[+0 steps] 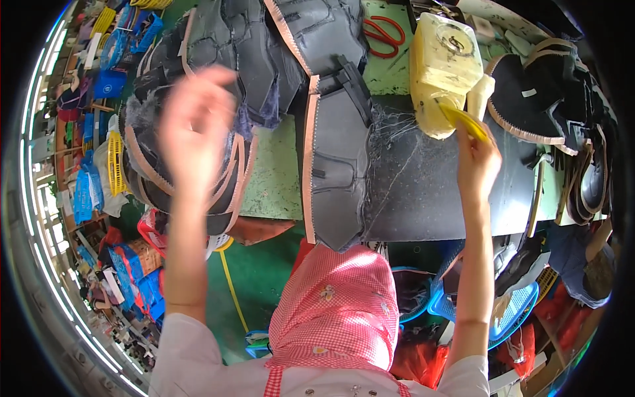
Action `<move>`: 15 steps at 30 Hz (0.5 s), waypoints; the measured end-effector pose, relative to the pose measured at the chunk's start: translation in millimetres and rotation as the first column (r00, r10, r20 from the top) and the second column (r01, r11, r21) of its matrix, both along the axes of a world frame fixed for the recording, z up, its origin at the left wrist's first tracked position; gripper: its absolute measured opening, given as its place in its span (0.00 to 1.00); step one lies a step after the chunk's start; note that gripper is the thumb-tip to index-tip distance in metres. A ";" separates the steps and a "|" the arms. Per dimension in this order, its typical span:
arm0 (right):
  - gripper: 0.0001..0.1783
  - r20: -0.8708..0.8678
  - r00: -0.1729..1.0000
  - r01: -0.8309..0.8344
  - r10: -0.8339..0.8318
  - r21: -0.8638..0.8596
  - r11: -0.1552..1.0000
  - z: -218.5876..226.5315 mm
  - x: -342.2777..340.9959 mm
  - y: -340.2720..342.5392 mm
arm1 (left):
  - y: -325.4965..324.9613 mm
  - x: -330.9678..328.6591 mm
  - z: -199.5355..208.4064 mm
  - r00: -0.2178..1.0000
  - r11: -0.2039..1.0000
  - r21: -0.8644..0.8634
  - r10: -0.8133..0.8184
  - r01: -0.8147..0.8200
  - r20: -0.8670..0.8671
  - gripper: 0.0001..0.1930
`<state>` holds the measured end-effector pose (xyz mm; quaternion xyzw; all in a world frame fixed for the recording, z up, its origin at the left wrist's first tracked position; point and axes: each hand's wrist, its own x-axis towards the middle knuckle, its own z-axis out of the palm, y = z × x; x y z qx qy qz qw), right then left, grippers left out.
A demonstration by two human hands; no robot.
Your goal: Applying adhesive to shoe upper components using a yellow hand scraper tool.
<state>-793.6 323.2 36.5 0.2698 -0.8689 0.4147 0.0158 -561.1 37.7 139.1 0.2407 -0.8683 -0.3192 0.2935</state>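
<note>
Right grip [480, 156]: clasping yellow tool [471, 124]
Tip: eleven o'clock, toward yellow container [444, 69]
Dark panel [338, 155]: right grip's nine o'clock
Left grip [200, 119]: too blurred to judge

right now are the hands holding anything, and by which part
Right hand: a yellow piece, by its near end. Left hand: too blurred to tell.

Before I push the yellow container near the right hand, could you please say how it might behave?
The container probably won't roll readily, given its blocky sides. It may feel tacky or drag, as web-like strands trail beside it. Its weight can't be told.
</note>
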 end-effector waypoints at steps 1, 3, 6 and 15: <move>0.12 0.052 0.999 -0.011 0.007 0.075 0.997 -9.3 -4.2 1.7 | 33.2 -1.9 -22.5 0.990 0.940 0.341 -0.022 -0.027 0.138 0.20; 0.13 0.375 0.921 0.164 -0.105 -0.129 0.978 -23.1 -6.7 7.9 | 67.9 5.1 -66.7 0.880 0.852 0.496 -0.094 -0.171 0.466 0.40; 0.10 0.536 0.844 0.252 -0.024 -0.356 0.900 -11.3 16.9 13.8 | 91.6 15.5 -119.8 0.914 0.950 0.310 -0.107 -0.021 0.392 0.43; 0.11 0.705 0.701 0.193 0.111 -0.338 0.921 -48.1 91.3 -30.7 | 99.8 4.5 -128.9 0.937 0.945 0.326 -0.132 0.021 0.324 0.42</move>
